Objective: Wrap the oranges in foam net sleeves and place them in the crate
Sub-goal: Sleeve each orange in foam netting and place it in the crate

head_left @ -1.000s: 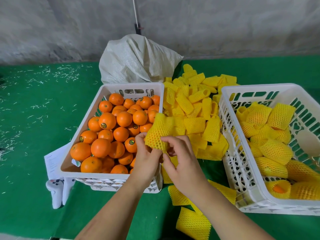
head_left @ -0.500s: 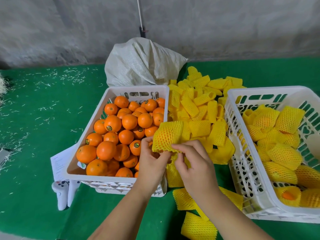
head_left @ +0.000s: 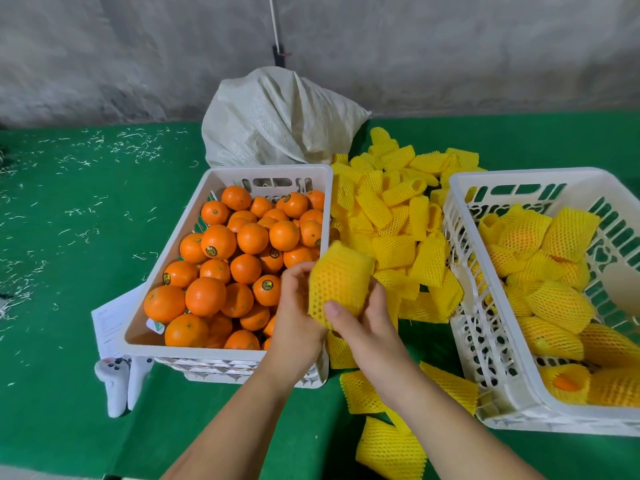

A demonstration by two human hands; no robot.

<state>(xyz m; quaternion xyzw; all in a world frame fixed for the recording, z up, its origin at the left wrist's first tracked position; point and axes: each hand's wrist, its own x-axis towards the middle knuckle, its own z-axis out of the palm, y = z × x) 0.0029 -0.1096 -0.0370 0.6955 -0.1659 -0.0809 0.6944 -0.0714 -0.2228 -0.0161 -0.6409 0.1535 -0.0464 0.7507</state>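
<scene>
Both hands hold one yellow foam sleeve (head_left: pixel 341 284) just past the near right corner of the orange crate (head_left: pixel 228 173). The left hand (head_left: pixel 298 318) curls its fingers round the sleeve's left side, and the right hand (head_left: pixel 369 327) pinches its lower edge, thumb on top. The sleeve bulges as though an orange is inside, though the netting hides it.

The orange crate is white plastic and heaped with bare oranges (head_left: pixel 239 261) (several carry small round stickers). To its right lies a loose pile of empty sleeves (head_left: pixel 391 216) on the green mat (head_left: pixel 69 237). Beyond the pile, further right of the orange crate, a second white crate (head_left: pixel 485 341) holds oranges already wrapped in yellow netting (head_left: pixel 547 303). Behind the orange crate slumps a pale woven sack (head_left: pixel 277 123). A paper sheet (head_left: pixel 109 323) and a white controller (head_left: pixel 116 386) poke out at its near left corner.
</scene>
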